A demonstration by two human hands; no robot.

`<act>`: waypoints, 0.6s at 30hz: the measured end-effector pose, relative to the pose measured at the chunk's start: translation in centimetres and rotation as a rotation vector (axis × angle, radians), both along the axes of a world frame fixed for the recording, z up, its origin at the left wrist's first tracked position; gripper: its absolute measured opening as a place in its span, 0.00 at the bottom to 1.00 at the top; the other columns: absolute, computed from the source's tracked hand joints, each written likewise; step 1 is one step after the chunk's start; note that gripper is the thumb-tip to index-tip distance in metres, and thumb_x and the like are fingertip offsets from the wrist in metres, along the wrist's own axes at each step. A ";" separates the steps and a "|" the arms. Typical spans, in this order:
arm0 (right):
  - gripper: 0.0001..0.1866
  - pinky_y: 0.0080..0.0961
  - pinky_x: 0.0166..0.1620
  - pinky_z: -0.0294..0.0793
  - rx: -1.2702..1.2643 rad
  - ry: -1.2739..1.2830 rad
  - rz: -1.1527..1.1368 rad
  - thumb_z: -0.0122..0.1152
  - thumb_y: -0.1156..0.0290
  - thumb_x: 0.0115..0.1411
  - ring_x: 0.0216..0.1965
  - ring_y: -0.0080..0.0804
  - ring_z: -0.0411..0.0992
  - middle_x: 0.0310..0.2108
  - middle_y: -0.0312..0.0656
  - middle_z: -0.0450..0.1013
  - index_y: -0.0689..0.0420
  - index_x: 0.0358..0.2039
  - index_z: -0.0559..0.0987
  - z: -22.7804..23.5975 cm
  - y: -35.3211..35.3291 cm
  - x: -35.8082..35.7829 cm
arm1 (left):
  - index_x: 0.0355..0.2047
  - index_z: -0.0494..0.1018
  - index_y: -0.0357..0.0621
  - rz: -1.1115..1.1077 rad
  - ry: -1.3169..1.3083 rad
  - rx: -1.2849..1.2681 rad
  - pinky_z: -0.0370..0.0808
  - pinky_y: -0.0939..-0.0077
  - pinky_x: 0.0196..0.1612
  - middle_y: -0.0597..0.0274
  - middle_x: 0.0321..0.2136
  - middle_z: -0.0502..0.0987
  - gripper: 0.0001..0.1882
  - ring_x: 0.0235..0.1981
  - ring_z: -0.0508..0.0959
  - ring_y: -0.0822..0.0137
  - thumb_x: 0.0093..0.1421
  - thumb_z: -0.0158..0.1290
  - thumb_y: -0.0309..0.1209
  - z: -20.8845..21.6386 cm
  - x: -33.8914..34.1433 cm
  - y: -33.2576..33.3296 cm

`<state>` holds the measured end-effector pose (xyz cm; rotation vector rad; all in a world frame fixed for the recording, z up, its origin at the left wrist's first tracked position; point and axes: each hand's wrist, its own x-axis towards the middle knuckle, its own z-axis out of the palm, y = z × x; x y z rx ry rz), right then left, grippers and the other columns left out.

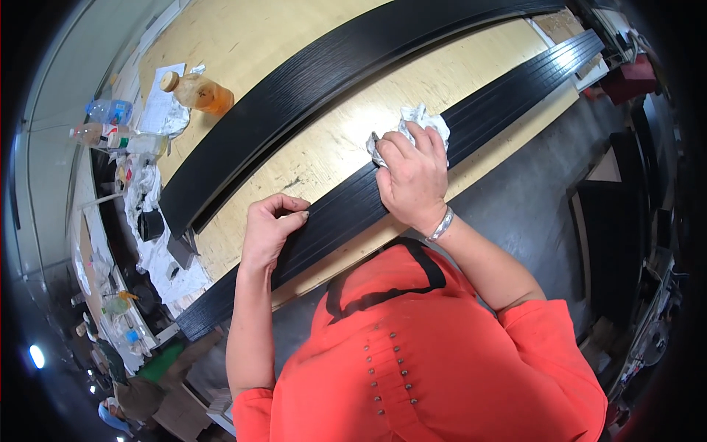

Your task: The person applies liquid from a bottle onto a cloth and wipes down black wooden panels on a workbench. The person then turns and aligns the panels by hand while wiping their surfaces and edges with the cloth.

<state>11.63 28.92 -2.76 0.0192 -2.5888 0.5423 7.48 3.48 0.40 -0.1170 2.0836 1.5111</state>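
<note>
The right hand [416,173] has its fingers bent around a crumpled white rag [421,116]. It holds the rag on top of a long, straight, shiny black board with thin grooves [508,107]. The left hand [269,227] is down at the same board, on its long upper edge. Its thumb and pointing finger are close together, with a narrow gap between them. I cannot tell if they pinch anything.

The grooved board lies on a slant, from low on the left to high on the right. It is on a pale yellow wooden table [324,158], along the side near the person. A shiny silver bracelet [440,225] is around the right wrist. The person wears a bright red top with black trim and two rows of small round studs [442,353].

Past the grooved board is a big, curved black board [294,92], well apart from both hands. Just beyond its left part, a clear bottle with orange drink and a tan cap [206,94] lies tipped on the table. Farther left are more clear plastic bottles [110,112], close to each other. A smooth grey floor [530,188] shows to the right of the table.
</note>
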 end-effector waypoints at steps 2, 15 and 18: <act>0.12 0.51 0.63 0.59 -0.010 0.011 0.013 0.62 0.68 0.50 0.56 0.50 0.70 0.42 0.40 0.75 0.54 0.37 0.79 -0.1 0.0 -0.1 | 0.35 0.81 0.32 -0.032 -0.001 -0.003 0.74 0.81 0.42 0.60 0.33 0.83 0.12 0.33 0.79 0.75 0.49 0.55 0.16 0.0 -0.3 -0.1; 0.15 0.28 0.43 0.79 -1.697 -0.406 0.259 0.52 0.70 0.64 0.38 0.27 0.79 0.37 0.42 0.80 0.67 0.43 0.80 4.9 -0.2 -8.3 | 0.37 0.80 0.29 -0.088 0.137 -0.005 0.76 0.75 0.49 0.53 0.35 0.84 0.13 0.40 0.81 0.68 0.53 0.51 0.19 -0.5 0.3 -0.4; 0.20 0.39 0.48 0.78 -0.584 -0.504 0.117 0.60 0.61 0.61 0.42 0.50 0.80 0.37 0.53 0.81 0.63 0.47 0.80 2.8 0.1 -11.3 | 0.36 0.80 0.30 -0.106 0.167 0.005 0.77 0.74 0.46 0.54 0.35 0.84 0.10 0.39 0.81 0.69 0.56 0.53 0.20 -0.8 0.3 -0.5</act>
